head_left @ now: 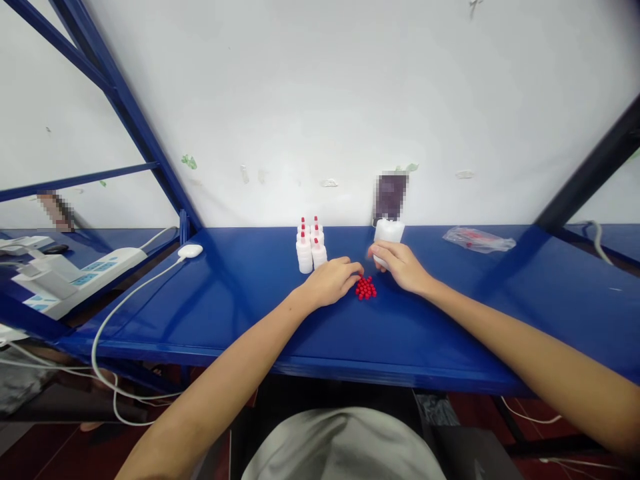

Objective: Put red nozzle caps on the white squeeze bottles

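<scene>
Over the blue table [240, 287], the right hand [397, 265] is clasping a white container [389, 231] while the left hand [333, 280] is reaching to red pieces [367, 289], whether pinching any I cannot tell.

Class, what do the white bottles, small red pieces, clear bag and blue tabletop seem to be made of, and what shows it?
White bottles: probably matt plastic, by their even white.
Small red pieces: likely plastic, uniformly coloured and alike; too small to judge finish.
Clear bag: thin, shiny plastic film, see-through and crinkled.
Blue tabletop: glossy coated surface with reflections; metal or board beneath, unclear.
</scene>
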The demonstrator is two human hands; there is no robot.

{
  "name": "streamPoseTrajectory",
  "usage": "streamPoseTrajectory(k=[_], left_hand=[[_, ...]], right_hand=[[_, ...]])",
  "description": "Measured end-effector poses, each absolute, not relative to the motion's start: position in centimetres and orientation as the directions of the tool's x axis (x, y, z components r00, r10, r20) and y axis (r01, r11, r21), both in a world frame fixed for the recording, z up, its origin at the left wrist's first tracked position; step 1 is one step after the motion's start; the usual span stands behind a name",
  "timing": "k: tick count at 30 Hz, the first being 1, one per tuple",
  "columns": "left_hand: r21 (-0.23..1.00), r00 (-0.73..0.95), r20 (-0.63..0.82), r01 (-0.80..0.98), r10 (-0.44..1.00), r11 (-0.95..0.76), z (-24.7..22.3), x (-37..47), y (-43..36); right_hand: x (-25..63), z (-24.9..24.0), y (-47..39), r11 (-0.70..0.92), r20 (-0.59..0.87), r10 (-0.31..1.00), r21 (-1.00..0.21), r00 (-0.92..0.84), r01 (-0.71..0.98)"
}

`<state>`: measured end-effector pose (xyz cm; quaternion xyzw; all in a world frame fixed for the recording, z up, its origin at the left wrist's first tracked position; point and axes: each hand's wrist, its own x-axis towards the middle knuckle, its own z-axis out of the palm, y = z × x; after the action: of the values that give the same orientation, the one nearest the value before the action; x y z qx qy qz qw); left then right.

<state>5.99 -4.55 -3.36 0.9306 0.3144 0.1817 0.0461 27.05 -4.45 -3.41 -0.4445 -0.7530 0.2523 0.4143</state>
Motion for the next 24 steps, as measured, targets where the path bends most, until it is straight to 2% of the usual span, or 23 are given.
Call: streamPoseTrajectory(k=[5, 8, 12, 24], left_hand=[[0.378, 0.548, 0.527, 0.533, 0.649, -0.757, -3.5, 6.4, -5.1], [0.438, 0.512, 0.585, 0.452, 0.628, -0.777, -3.4, 6.5, -5.6], [0.476, 0.539, 0.589, 0.37, 0.602, -0.798, -3.2, 6.4, -5.9], [0.504, 0.597, 0.529, 0.35, 0.603, -0.79, -3.1, 6.3, -6.4]], right_hand=[[26.7, -3.2, -5.0, 0.522, 0.442, 0.848, -0.591, -0.294, 0.615], [26.4, -3.1, -5.4, 0.525, 0.436, 0.841, -0.515, -0.321, 0.678], [26.2, -3.0, -5.8, 0.518, 0.404, 0.846, -0.469, -0.348, 0.715], [26.2, -2.8, -6.1, 0.573, 0.423, 0.812, -0.447, -0.402, 0.687]])
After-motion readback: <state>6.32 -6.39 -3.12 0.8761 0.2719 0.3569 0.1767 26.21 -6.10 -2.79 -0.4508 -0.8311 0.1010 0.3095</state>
